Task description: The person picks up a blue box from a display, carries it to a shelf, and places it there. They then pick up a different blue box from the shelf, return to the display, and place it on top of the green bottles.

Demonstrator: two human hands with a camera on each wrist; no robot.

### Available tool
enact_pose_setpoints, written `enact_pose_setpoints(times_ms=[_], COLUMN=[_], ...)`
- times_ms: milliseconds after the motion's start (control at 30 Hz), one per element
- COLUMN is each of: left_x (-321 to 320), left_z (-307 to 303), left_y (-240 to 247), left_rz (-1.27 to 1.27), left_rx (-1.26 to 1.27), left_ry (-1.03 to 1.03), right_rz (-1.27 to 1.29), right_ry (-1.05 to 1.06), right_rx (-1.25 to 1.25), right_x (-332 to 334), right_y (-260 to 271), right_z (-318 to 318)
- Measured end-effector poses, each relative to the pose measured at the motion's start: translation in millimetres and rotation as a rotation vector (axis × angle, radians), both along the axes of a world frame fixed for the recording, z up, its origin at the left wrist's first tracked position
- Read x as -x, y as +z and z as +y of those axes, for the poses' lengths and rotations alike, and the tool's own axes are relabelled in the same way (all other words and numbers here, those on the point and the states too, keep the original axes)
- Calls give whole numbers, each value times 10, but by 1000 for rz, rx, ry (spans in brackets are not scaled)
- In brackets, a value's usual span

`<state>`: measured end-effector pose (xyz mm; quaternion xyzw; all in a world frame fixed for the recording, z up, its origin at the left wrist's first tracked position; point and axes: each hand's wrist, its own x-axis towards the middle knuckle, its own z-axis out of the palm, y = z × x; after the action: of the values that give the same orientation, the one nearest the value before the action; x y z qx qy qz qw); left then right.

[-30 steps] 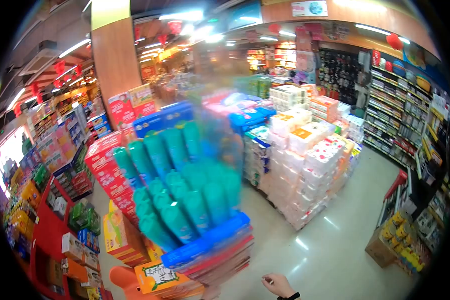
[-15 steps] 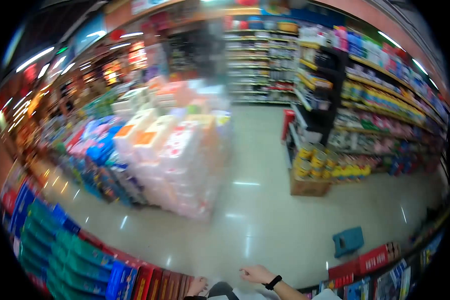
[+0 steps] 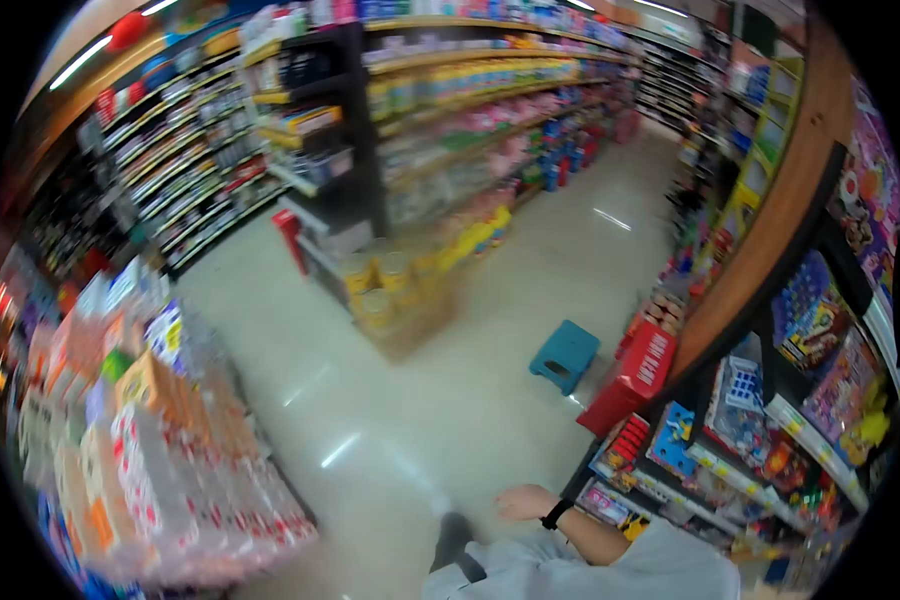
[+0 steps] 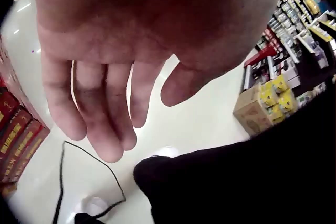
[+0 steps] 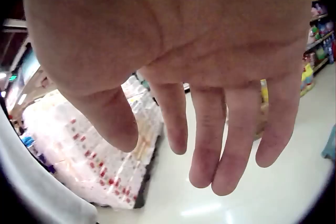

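Note:
My right hand (image 3: 528, 503) hangs low in front of the body in the head view, with a black band (image 3: 557, 514) round the wrist. Its palm fills the top of the right wrist view, fingers (image 5: 207, 140) loosely extended downward and holding nothing. My left hand (image 4: 142, 40) appears only in the left wrist view, palm showing, with relaxed fingers (image 4: 94, 113) and nothing in them. Below it are a dark-clothed leg (image 4: 226, 182) and a thin black cord (image 4: 61, 182). Nearest the right hand in the head view are shelves of boxed toys (image 3: 670, 440).
Stacked tissue packs (image 3: 190, 480) stand at the left. A blue step stool (image 3: 565, 357) and a red box (image 3: 635, 375) sit on the shiny floor (image 3: 390, 420). A carton of yellow cans (image 3: 380, 300) fronts a long shelf (image 3: 490, 110); a wooden-edged shelf (image 3: 770, 250) borders the right.
The head view has swung right, from the green bottle display past the tissue stack to the aisle with the stool. The left hand, visible half a second ago, has left the head view.

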<state>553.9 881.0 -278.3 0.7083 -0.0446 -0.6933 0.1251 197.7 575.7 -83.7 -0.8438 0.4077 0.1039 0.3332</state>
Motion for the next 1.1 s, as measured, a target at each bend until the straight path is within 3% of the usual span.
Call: enact_pose_setpoints(times_ms=[133, 200, 367, 433, 567, 667, 800, 867, 967, 1033, 1100], left_x=[-582, -829, -1237, -1280, -1168, -915, -520, -358, -397, -236, -6], left_z=[-849, -1425, -2937, -3482, -4562, -5143, -5985, -6228, -6687, -7148, -7666], left_y=[16, -59, -191, -248, -383, -306, -130, -133, 7, 38, -3], left_rz=[-33, -61, -155, -176, -112, -85, 22, 55, 86, 48, -22], left_rx=[21, 83, 368, 482, 398, 438, 279, 239, 133, 105, 130], left_ry=[-125, -195, -356, -408, -339, -441, -546, -531, -541, -579, -587], right_rz=[-38, -51, -82, 36, 208, 205, 99, 38, 88, 16, -60], right_ry=[-283, -456, -776, -856, -963, -1019, -1057, -1155, -1119, -1248, -1202], right_rx=[69, 122, 329, 234, 34, 1, 93, 83, 83, 230, 282], right_x=[282, 482, 811, 927, 1133, 1198, 1403, 1495, 1763, 1821, 1970], right_y=[-52, 166, 369, 303, 24, -16, -368, -244, -373, -285, -243], right_z=[-481, -747, -942, -1007, -1179, -1379, -1869, -2268, -2975, -3251, -3497])
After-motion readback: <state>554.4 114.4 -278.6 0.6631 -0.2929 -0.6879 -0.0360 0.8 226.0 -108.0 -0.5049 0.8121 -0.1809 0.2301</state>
